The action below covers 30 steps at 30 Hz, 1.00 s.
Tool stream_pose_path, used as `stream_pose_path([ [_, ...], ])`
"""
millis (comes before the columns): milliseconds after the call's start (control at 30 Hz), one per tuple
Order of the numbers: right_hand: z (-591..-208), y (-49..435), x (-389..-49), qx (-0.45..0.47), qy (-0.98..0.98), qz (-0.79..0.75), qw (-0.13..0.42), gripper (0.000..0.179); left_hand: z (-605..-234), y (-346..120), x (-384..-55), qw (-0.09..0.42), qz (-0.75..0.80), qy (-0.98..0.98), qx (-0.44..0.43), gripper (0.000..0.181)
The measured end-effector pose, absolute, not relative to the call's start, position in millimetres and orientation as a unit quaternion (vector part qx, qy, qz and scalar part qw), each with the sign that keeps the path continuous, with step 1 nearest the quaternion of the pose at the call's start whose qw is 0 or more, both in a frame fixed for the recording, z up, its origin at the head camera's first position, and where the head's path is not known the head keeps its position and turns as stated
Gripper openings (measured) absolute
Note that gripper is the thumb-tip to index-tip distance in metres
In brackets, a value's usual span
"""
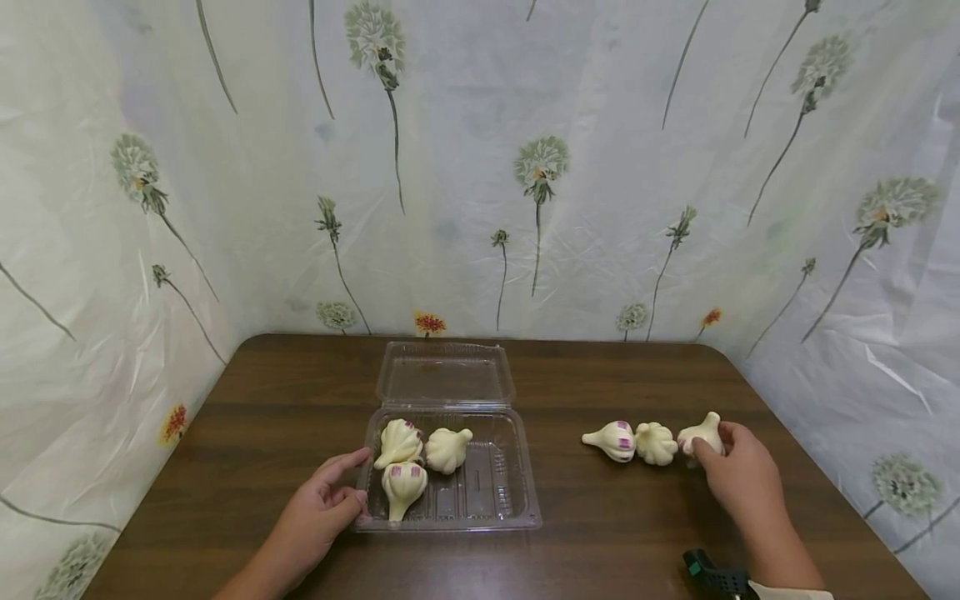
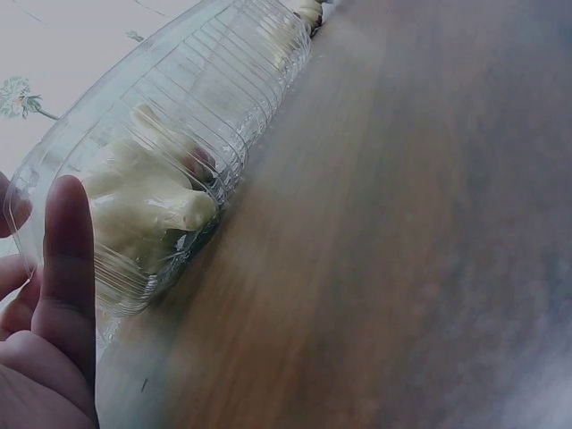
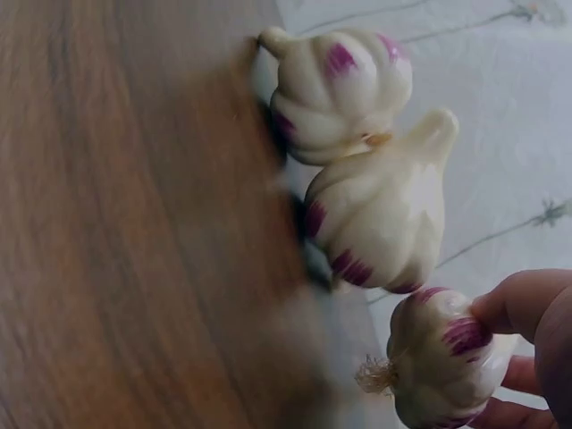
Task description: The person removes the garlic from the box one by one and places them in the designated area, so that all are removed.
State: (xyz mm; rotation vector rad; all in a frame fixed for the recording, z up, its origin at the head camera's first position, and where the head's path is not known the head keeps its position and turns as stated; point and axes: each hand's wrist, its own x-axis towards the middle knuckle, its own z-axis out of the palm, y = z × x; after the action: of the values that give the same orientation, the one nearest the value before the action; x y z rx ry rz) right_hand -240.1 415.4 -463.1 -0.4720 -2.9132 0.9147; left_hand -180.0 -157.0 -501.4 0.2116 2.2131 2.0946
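Observation:
An open clear plastic container [image 1: 498,523] stands on the table with its hinged lid [image 1: 446,375] tipped back. Inside, on its left side, lie three garlic bulbs [image 1: 446,450]. My left hand [image 1: 318,508] holds the container's left rim near the front corner; the left wrist view shows the thumb [image 2: 68,241] in front of the clear wall. To the right, my right hand [image 1: 746,471] pinches a garlic bulb [image 3: 438,357] between thumb and fingers. Left of it sit two more bulbs, one garlic bulb [image 1: 656,443] in the middle and another garlic bulb [image 1: 617,441] beside it.
The dark wooden table [image 1: 600,533] ends at a hanging, flower-printed sheet [image 1: 450,167] at the back and sides. A black band [image 1: 716,573] is on the right wrist.

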Motion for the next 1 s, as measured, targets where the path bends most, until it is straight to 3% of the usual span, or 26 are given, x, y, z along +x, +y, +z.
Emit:
stream_pose_path([
  [300, -472.0, 423.2, -244.5, -0.151, -0.944, 0.293, -0.010, 0.088, -501.5, -158.5, -180.1, 0.050, 0.677, 0.732, 0.059, 0.058],
  [1000, -473.4, 422.8, -244.1, -0.155, -0.935, 0.319, -0.006, 0.090, -497.5, -158.7, -179.3, 0.051, 0.683, 0.725, 0.074, 0.059],
])
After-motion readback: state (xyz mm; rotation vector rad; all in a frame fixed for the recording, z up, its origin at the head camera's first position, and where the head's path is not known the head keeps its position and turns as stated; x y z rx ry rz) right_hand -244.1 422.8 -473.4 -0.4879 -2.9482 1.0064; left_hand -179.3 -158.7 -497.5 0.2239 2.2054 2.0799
